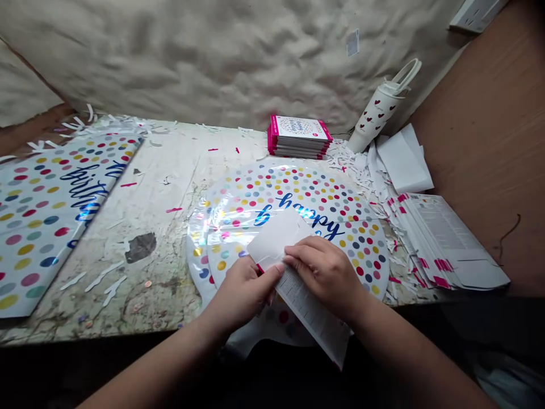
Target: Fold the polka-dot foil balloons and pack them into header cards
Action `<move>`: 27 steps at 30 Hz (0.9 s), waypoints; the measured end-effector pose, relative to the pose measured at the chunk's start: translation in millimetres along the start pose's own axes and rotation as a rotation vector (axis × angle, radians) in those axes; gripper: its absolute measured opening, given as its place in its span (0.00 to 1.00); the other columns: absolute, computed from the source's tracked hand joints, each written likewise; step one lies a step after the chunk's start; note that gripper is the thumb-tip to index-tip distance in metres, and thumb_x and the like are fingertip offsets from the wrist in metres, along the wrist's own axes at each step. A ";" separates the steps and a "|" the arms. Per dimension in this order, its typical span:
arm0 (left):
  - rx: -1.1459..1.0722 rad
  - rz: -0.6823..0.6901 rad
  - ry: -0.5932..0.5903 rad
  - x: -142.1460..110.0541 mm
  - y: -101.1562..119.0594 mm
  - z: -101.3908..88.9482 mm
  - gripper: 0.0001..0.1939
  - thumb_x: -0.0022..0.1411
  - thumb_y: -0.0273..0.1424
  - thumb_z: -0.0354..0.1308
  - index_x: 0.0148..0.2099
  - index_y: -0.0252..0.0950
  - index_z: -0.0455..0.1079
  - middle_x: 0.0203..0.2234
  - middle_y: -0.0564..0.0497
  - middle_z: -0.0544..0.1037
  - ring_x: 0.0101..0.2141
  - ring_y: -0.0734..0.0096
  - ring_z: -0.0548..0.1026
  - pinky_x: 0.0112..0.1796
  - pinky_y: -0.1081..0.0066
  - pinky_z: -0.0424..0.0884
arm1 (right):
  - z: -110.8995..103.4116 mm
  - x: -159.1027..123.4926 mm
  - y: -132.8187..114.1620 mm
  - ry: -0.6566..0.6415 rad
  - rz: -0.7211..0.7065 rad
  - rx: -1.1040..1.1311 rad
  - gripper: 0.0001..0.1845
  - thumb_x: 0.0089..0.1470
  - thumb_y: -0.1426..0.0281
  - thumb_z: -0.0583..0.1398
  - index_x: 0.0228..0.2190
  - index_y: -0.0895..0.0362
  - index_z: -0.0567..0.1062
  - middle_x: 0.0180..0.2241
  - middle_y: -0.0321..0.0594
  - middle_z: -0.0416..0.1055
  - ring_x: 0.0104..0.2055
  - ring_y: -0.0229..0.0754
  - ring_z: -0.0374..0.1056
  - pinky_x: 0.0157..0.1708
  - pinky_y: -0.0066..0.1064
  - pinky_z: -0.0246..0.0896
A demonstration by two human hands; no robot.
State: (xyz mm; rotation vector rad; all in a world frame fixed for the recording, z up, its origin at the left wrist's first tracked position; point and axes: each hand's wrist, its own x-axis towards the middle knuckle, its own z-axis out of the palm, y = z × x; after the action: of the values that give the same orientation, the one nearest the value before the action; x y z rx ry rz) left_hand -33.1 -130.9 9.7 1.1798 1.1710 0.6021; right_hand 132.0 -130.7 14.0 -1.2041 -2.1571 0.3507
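Both my hands are over the table's front edge, pinching a folded white printed card (313, 312) with a pink edge. My left hand (240, 295) grips its left side, and my right hand (323, 272) presses on its upper fold. A white flap of the card (275, 241) stands up between them. Under the hands lie round foil balloons (298, 193) with coloured dots and blue "happy birthday" lettering, overlapping in a loose pile. Their lower part is hidden by my hands and the card.
A flat dotted foil sheet (46, 216) lies at the left of the worn table (145, 284). A packaged stack (298, 137) stands at the back, beside a heart-patterned white tumbler (377, 108). Printed cards (443, 241) and white paper scraps lie to the right.
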 end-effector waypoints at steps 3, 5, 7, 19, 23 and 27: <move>0.006 0.023 0.029 -2.7 3.8 4.0 0.20 0.56 0.39 0.55 0.18 0.33 0.61 0.10 0.57 0.63 0.14 0.80 0.60 0.17 0.78 0.53 | 1.1 0.8 0.4 -0.026 -0.006 -0.063 0.10 0.57 0.74 0.52 0.33 0.59 0.73 0.32 0.44 0.71 0.37 0.43 0.66 0.38 0.34 0.62; -0.012 0.024 0.020 -3.3 4.0 5.7 0.19 0.55 0.39 0.55 0.18 0.33 0.61 0.10 0.57 0.64 0.14 0.80 0.60 0.16 0.79 0.53 | 0.7 1.2 1.7 -0.026 0.000 -0.078 0.10 0.56 0.76 0.51 0.33 0.60 0.73 0.33 0.45 0.71 0.38 0.44 0.66 0.38 0.35 0.62; -0.030 0.009 -0.016 -3.2 2.5 6.6 0.18 0.56 0.38 0.55 0.19 0.33 0.63 0.10 0.56 0.65 0.14 0.80 0.61 0.16 0.79 0.53 | -1.5 1.3 3.8 -0.023 0.034 -0.031 0.10 0.56 0.77 0.51 0.32 0.60 0.72 0.32 0.45 0.71 0.37 0.43 0.66 0.38 0.34 0.63; -0.015 0.022 -0.068 -6.3 5.8 11.7 0.19 0.57 0.36 0.53 0.18 0.32 0.64 0.10 0.54 0.68 0.14 0.78 0.64 0.16 0.79 0.57 | -8.8 -3.0 0.0 -0.156 -0.027 -0.140 0.11 0.54 0.78 0.51 0.29 0.59 0.72 0.29 0.44 0.71 0.34 0.44 0.66 0.35 0.33 0.61; -0.068 -0.048 -0.096 -5.7 0.3 11.7 0.18 0.57 0.38 0.53 0.20 0.31 0.66 0.11 0.53 0.69 0.14 0.78 0.66 0.17 0.80 0.58 | -11.3 -5.2 8.3 -0.174 0.070 -0.006 0.10 0.54 0.79 0.51 0.31 0.57 0.72 0.30 0.40 0.72 0.34 0.40 0.67 0.34 0.29 0.62; -0.034 -0.065 -0.094 -4.4 -2.0 10.3 0.18 0.57 0.38 0.53 0.21 0.31 0.67 0.11 0.52 0.70 0.14 0.77 0.67 0.17 0.80 0.59 | -15.8 -7.2 4.2 -0.258 0.035 -0.104 0.10 0.54 0.78 0.52 0.32 0.58 0.72 0.30 0.40 0.73 0.33 0.40 0.68 0.33 0.29 0.61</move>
State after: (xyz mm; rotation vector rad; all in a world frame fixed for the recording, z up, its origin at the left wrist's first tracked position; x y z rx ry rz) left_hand -25.5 -139.3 8.9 1.1246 1.1107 0.5099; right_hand 147.7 -135.6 21.0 -1.3163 -2.4024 0.4338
